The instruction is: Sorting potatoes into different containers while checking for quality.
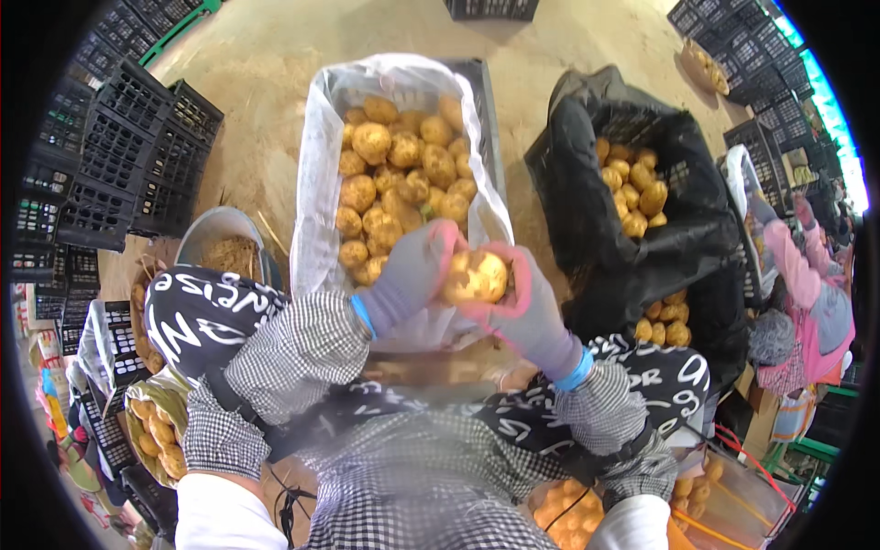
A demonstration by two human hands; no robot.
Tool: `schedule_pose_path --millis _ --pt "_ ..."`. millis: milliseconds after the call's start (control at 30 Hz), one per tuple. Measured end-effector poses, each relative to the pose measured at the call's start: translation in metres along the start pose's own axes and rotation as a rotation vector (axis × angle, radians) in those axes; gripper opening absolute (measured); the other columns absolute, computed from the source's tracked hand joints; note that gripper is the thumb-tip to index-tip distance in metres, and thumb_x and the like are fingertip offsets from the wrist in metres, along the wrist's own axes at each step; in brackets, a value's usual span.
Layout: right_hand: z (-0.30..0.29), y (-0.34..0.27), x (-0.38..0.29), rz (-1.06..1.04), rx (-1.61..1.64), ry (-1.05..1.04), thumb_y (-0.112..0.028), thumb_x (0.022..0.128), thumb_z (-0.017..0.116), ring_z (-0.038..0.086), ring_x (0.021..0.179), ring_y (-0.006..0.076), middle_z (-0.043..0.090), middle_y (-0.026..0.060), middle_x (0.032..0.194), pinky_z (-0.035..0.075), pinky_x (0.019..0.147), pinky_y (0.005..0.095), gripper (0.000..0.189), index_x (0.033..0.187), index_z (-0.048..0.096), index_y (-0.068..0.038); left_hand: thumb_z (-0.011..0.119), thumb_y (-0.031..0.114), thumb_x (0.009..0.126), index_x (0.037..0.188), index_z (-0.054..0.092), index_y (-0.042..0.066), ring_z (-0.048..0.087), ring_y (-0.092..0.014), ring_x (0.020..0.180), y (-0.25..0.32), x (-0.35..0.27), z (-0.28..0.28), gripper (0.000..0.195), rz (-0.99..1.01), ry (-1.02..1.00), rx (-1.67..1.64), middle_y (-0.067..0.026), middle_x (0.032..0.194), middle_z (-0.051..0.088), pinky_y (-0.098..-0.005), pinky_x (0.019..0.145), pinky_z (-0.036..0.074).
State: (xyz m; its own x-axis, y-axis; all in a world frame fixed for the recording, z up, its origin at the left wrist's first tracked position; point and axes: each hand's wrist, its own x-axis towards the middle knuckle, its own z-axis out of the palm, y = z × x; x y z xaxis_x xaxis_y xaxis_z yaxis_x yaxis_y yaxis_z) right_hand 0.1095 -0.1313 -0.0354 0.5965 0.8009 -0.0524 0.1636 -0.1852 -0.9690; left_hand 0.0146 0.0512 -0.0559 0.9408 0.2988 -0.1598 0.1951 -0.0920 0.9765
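Note:
Both my hands, in grey gloves with pink palms and fingers, meet over the near end of a black crate lined with white sheeting point(313, 172). Between them is a potato point(476, 276) with brown patches on its pale yellow skin. My right hand point(526, 306) grips it from the right. My left hand point(417, 271) touches or nearly touches its left side, with fingers curled; whether it grips too is hard to tell. Many potatoes point(402, 158) lie in the lined crate beyond. To the right, a crate lined with black cloth point(574, 165) holds smaller potatoes point(636, 182).
A bucket point(220, 227) with brown material stands left of the lined crate. Stacks of black plastic crates point(130, 137) rise at the left. A sack of potatoes point(157, 433) lies at lower left. At the right, another person in pink point(801, 275) works beside a white-lined crate point(739, 179).

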Motion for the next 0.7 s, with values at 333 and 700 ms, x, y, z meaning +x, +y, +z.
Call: schedule_pose_path --millis 333,700 --pt "0.015 -0.027 -0.005 -0.342 -0.413 0.092 -0.029 0.076 0.081 0.065 0.098 0.0355 0.06 0.0145 0.119 0.054 0.076 0.0422 0.063 0.132 0.057 -0.015 0.061 0.025 0.095 0.108 0.064 0.009 0.062 -0.029 0.094 0.047 -0.019 0.011 0.021 0.564 -0.076 0.324 -0.015 0.111 0.065 -0.04 0.088 0.05" --pt "0.026 -0.04 0.006 -0.267 -0.196 0.148 -0.018 0.074 0.085 0.06 0.108 0.0202 0.06 0.0122 0.116 0.051 0.091 0.0335 0.068 0.133 0.053 -0.003 0.053 0.031 0.102 0.113 0.061 0.002 0.063 -0.029 0.091 -0.038 0.014 -0.01 0.032 0.772 0.217 0.826 -0.0159 0.101 0.065 -0.0368 0.085 0.051"
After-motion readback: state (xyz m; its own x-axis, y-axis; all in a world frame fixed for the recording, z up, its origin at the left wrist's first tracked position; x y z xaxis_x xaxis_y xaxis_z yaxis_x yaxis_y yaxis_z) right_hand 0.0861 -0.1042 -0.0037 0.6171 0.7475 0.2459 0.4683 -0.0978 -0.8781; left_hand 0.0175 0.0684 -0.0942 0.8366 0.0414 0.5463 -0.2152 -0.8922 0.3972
